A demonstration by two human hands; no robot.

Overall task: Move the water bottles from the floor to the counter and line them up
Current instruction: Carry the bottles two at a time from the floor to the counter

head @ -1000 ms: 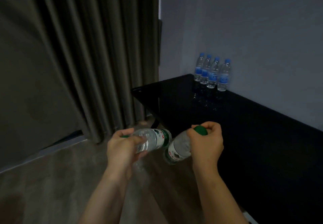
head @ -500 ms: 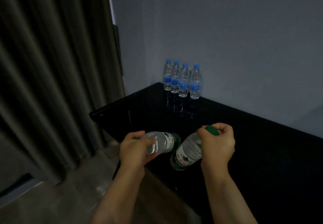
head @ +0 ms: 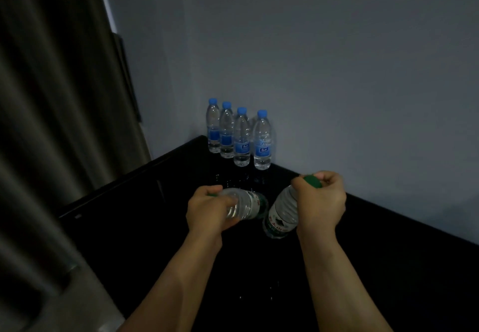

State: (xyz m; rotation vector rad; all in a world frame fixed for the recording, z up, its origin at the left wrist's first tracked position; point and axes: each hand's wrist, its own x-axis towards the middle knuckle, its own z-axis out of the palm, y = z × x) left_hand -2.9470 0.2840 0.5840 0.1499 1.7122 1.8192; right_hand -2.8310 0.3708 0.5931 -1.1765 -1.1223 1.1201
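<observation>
My left hand (head: 207, 208) grips a clear green-capped water bottle (head: 245, 206) near its neck, held almost flat with its base pointing right. My right hand (head: 320, 201) is closed over the green cap of a second green-labelled bottle (head: 281, 215), which hangs tilted with its base down and to the left. Both bottles hover over the black glossy counter (head: 388, 254). Several blue-capped bottles (head: 241, 137) stand upright in a row at the counter's far corner against the wall.
A grey wall (head: 337, 59) runs behind the counter. Dark curtains (head: 51, 98) hang on the left, beside the counter's left edge (head: 116, 184). A strip of floor (head: 85, 305) shows at the lower left.
The view has swung and moved closer, so both held bottles are now over the counter rather than over the floor. The row of blue-capped bottles appears nearer. My grips are unchanged.
</observation>
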